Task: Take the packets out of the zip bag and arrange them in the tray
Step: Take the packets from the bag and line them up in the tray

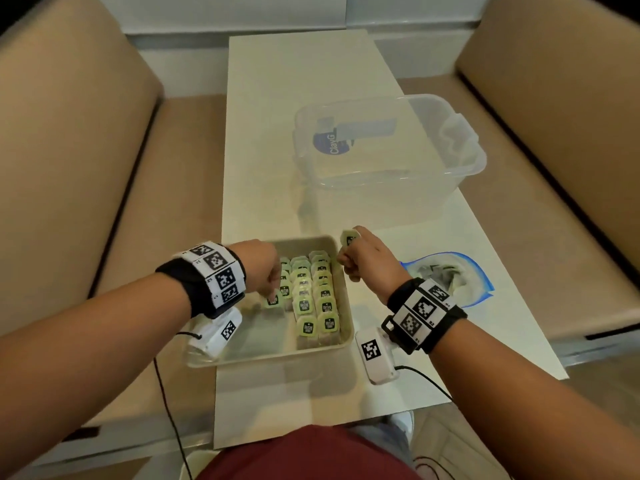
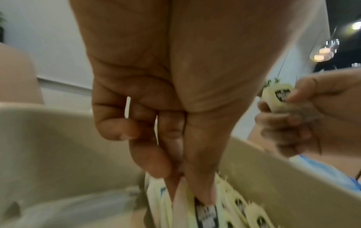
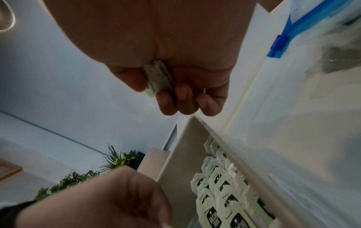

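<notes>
The person stands over a narrow pale table [image 1: 346, 81] flanked by tan seats. The beige tray [image 1: 341, 268] sits at the near end, directly in front of the body, so both hands reach it without stretching.

Left hand [image 1: 265, 268]: lowered into the tray, fingers [image 2: 199, 185] pointing down and pinching one packet [image 1: 273, 299] at the front of the leftmost row. The grip appears to hold the packet upright while it is seated against its neighbours.

Right hand [image 1: 367, 258]: held over the tray's far right corner, fingers curled round a small stack of packets [image 1: 348, 237], thumb pressing the top one. It likely acts as a ready supply, so that each placement needs no return to the bag.

Rows of packets [image 1: 313, 299] stand overlapped, labels facing the person, filling the right and middle of the tray; the near left part is bare. This packing saves floor space and keeps labels readable.

The zip bag [image 1: 450, 275], blue-edged and open, lies on the table just right of the tray; a few packets seem to remain inside. A clear plastic tub [image 1: 391, 143] stands farther back, unused.
</notes>
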Motion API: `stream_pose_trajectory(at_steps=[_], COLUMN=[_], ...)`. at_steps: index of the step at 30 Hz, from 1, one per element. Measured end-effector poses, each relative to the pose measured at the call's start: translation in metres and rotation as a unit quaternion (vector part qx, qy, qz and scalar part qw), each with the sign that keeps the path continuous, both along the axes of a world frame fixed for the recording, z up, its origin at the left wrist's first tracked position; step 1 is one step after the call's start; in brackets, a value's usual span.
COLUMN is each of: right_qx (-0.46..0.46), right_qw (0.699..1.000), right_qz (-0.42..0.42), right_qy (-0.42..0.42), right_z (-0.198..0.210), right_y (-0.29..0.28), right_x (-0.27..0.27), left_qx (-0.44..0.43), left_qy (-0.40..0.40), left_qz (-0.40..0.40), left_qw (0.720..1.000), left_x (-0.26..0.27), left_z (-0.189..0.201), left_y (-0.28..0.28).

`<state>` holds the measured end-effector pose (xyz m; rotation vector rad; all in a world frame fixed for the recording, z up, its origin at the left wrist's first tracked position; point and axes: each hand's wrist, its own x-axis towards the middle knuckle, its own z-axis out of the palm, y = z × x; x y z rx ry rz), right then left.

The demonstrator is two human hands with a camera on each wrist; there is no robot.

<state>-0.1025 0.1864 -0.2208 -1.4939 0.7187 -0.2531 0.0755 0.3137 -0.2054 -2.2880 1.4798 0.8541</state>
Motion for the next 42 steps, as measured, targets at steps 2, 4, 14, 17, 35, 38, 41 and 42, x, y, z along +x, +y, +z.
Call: stream_pose_trajectory(at_steps=[2,4,14,17,35,38,41,42], right_qx=[-0.029,-0.064,-0.093,-0.087,-0.107,-0.138,-0.204,-0.229], right_qw=[1.0,0.998,0.996,0.996,0.989,0.984,0.975,0.97], right_qz=[0.006,0.014,-0.002,0.003,0.103,0.097,0.068,0.056], right_qy=[0.005,0.01,0.019,0.027,0.03,0.049,0.058,0.063], right_z=[-0.004,-0.008,-0.013,-0.012,-0.001,-0.005,-0.007,-0.009], right_y=[0.002,0.004,0.007,0.008,0.023,0.021,0.014,0.012], right_x=[0.0,-0.002,-0.013,-0.01,0.015,0.015,0.012,0.01], left_qx=[0.046,0.077,0.095,0.08,-0.259,-0.237,-0.19,-0.155], left_qy=[0.01,0.003,-0.064,-0.06,0.037,0.049,0.034,0.025], left_qz=[-0.018,-0.029,-0.03,-0.015,0.068,0.08,0.085,0.075], left_qw=[0.999,0.997,0.993,0.995,0.963,0.967,0.977,0.985], left_x=[-0.003,-0.005,-0.008,-0.006,-0.01,-0.009,-0.005,-0.004], left_z=[-0.015,-0.027,-0.041,-0.041,0.051,0.05,0.041,0.036], left_y=[-0.005,-0.011,-0.033,-0.029,0.002,0.005,0.006,0.005])
